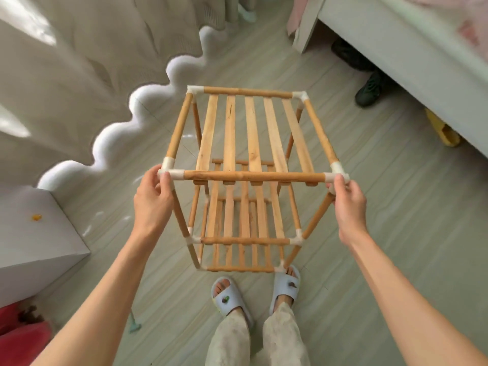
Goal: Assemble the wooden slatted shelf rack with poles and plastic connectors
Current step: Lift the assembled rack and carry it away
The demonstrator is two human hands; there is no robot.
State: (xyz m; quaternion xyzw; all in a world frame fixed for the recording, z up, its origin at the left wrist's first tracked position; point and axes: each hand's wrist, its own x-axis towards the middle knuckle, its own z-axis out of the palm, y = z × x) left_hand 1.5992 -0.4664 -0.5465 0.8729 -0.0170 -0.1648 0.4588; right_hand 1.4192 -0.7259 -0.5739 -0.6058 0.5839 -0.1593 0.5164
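Note:
A three-tier wooden slatted rack [250,133] stands upright on the floor in front of my feet. White plastic connectors join its poles at every corner. My left hand [153,199] grips the near-left top connector [169,171]. On the other side, my right hand [348,204] holds the near-right top connector [336,173]. The front top pole [253,177] runs between the two hands. Two lower slatted shelves [243,223] show beneath the top one.
A white wavy-edged rug [111,133] and pale curtains lie to the left. A white box [34,228] sits at the left, a red item below it. A white bed [412,56] is at the right with a dark shoe [368,91] and a yellow slipper [443,128] under it.

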